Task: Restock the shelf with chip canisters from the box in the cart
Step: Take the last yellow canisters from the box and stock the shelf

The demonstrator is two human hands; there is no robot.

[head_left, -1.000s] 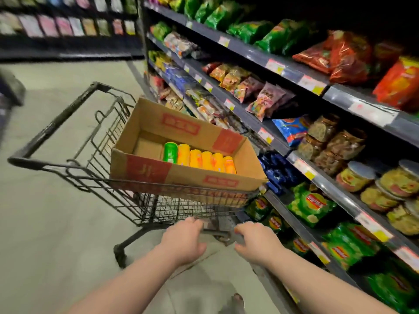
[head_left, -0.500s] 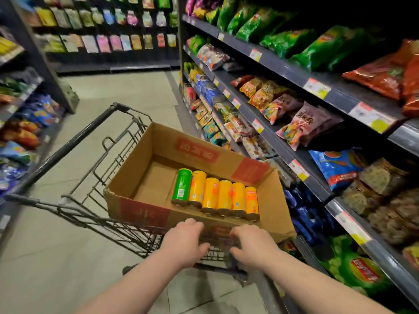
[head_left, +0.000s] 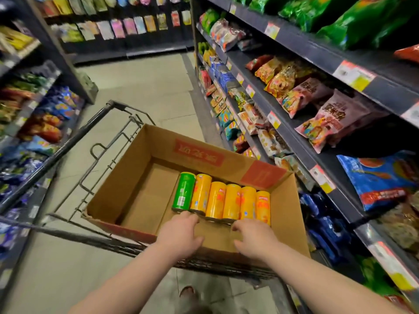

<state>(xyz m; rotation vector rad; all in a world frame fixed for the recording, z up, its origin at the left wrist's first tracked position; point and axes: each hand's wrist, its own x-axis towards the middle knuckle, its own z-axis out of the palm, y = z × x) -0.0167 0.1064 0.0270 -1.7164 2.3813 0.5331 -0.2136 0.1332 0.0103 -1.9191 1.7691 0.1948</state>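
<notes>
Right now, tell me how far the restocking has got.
Done: nothing provable; the box is bare on its left side. In hand: the left hand and right hand reach into it toward the row, neither gripping a canister yet. Left: the green canister and five orange canisters lie inside, all to be shelved.

Shop aisle: snack shelves (head_left: 301, 137), price tags (head_left: 274, 120).

The box (head_left: 283, 207) is matt brown cardboard. The canisters (head_left: 223, 200) at its 3 o'clock side look smooth and glossy. The cart (head_left: 127, 123) is dark metal wire.
</notes>
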